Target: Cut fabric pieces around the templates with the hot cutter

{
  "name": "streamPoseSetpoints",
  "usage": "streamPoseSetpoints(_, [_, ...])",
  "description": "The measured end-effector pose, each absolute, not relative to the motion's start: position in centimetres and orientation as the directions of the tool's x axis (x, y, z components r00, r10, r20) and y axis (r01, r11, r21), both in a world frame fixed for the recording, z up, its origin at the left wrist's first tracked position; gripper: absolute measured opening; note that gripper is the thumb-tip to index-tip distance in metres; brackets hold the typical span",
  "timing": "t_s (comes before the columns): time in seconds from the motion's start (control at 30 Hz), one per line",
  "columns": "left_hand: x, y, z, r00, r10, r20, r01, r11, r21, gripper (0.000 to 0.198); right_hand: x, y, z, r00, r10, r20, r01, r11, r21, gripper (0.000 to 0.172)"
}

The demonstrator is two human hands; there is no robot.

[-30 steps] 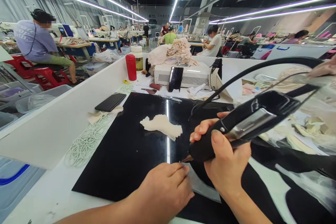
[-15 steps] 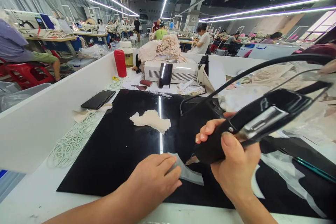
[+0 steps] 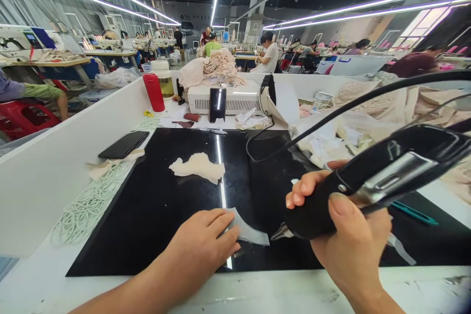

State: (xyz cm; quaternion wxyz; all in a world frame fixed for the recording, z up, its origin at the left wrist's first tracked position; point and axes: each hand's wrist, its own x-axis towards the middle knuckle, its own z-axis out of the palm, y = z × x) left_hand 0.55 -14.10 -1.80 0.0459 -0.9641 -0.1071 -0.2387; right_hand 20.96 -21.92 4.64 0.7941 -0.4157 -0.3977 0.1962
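Observation:
A translucent, curved strip of film point(image 3: 252, 233) lies on the glossy black mat point(image 3: 121, 235). My left hand point(image 3: 206, 240) is on the strip's left end, fingers together and bent over it; they hide that end. My right hand point(image 3: 349, 225) is wrapped round a black corded hand tool point(image 3: 316, 216) with a silvery side panel. The tool's pointed metal tip point(image 3: 282, 232) is just right of the strip, low over the mat; I cannot tell whether it touches the mat. Further back on the mat is a cream fabric piece point(image 3: 198, 167).
A black phone point(image 3: 124, 144) and tangled pale green cord point(image 3: 86, 206) lie left. Behind are a red bottle point(image 3: 153, 92), a jar point(image 3: 164, 78) and a white vented box point(image 3: 198, 100) under piled fabric. Right are a teal tool point(image 3: 415, 213) and fabric heaps. Other people work beyond.
The camera view has turned slightly to the right. The hand tool in my right hand has moved right, away from the strip. My left hand stays on the strip.

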Motion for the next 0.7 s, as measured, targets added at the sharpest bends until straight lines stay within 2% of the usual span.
streamPoseSetpoints(0.37, [1.1, -13.9, -0.7, 0.854, 0.129, 0.504, 0.18, -0.982, -0.053, 0.024, 20.3, -21.5, 4.0, 0.562, 0.666, 0.49, 0.048, 0.565, -0.824, 0.036])
streamPoseSetpoints(0.6, [2.6, -13.9, -0.3, 0.888, 0.166, 0.428, 0.155, -0.986, 0.062, 0.025, 20.2, -21.7, 4.1, 0.582, 0.66, 0.475, 0.044, 0.558, -0.829, 0.037])
streamPoseSetpoints(0.7, [2.5, -14.2, -0.5, 0.89, 0.159, 0.427, 0.144, -0.987, 0.067, 0.025, 20.2, -21.8, 3.9, 0.576, 0.669, 0.47, 0.023, 0.562, -0.827, 0.038])
